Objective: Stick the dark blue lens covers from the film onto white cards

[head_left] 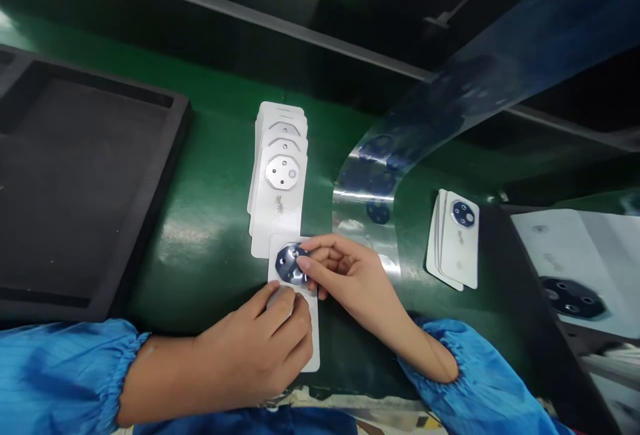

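Note:
A white phone back cover lies on the green bench in front of me. Its octagonal camera area is covered by a dark blue octagonal sticker. The thumb and fingertips of my right hand pinch the sticker's right edge. My left hand lies over the lower part of the cover, its fingers bent and pressing on it near the sticker's lower edge. Just beyond is an overlapping stack of white covers with bare silvery octagons. To the right rests a smaller stack of covers, the top one bearing a dark blue octagon.
A clear strip carrying dark blue octagonal stickers curves down onto the bench right of centre. A black tray occupies the left side. At far right, a printed sheet shows a similar octagon. A dark rail crosses the back.

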Action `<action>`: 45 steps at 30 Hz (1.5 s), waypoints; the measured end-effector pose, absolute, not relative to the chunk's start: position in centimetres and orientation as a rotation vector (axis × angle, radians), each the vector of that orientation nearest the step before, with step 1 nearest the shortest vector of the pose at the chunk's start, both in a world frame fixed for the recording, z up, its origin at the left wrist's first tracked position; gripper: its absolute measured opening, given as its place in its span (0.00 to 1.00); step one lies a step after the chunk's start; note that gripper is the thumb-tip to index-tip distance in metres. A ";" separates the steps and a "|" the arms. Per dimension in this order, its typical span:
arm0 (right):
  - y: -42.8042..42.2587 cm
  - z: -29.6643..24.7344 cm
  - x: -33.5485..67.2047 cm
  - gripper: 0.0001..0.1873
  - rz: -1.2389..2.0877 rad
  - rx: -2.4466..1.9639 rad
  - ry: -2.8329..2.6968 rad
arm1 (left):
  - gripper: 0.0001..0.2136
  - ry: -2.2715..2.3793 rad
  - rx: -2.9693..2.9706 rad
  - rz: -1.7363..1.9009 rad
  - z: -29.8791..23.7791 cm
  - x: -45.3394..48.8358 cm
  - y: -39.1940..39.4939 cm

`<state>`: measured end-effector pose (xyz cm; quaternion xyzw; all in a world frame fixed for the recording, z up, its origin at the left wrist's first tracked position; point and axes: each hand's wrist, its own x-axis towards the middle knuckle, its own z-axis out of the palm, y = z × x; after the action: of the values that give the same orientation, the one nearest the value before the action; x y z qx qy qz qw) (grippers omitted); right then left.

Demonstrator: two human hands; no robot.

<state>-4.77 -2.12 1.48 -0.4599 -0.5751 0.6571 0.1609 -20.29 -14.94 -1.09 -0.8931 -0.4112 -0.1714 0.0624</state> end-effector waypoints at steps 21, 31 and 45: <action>-1.3 1.5 -4.1 0.12 1.825 -1.279 -1.787 | 0.11 -1.312 -2.689 -0.616 -1.0 -20.3 -15.0; -1.3 1.4 -3.9 0.11 1.795 -1.275 -1.829 | 0.11 -1.316 -2.684 -0.616 -0.9 -20.4 -14.9; -1.3 1.0 -3.5 0.10 1.787 -1.255 -1.845 | 0.10 -1.322 -2.687 -0.639 -0.8 -20.4 -14.8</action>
<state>-3.51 -1.33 1.05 -0.4345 -0.6389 0.6190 0.1411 -20.42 -14.81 -0.82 -0.8768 -0.4314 -0.2086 0.0396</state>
